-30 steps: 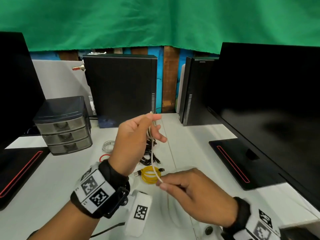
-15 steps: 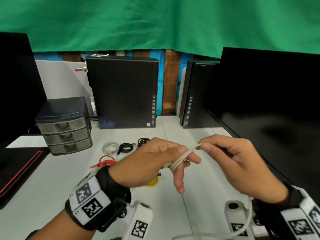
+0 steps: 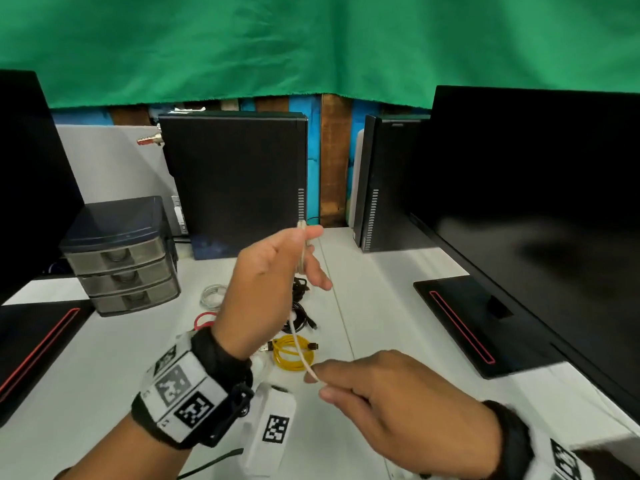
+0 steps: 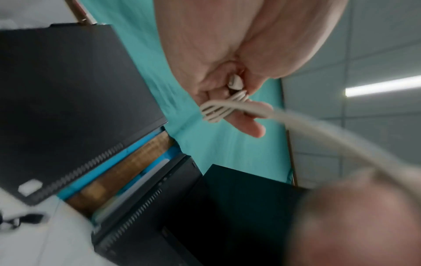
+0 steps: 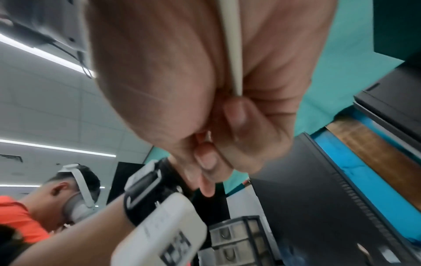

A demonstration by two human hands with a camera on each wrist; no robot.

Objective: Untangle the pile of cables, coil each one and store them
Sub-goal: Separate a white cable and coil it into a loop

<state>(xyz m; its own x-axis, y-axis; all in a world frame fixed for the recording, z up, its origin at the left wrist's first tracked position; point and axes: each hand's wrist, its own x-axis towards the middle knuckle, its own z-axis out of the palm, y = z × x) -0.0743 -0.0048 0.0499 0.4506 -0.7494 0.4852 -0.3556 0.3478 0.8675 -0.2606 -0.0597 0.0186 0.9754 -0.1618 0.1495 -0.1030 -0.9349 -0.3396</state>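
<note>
Left hand (image 3: 273,271) raised, right hand (image 3: 391,403) low, both pinching

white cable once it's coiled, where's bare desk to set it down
Bare desk lies right of the yellow cable, toward the monitor base, and front-left, below the drawer unit. It is crowded under the left hand, where coiled cables lie close together.
</note>
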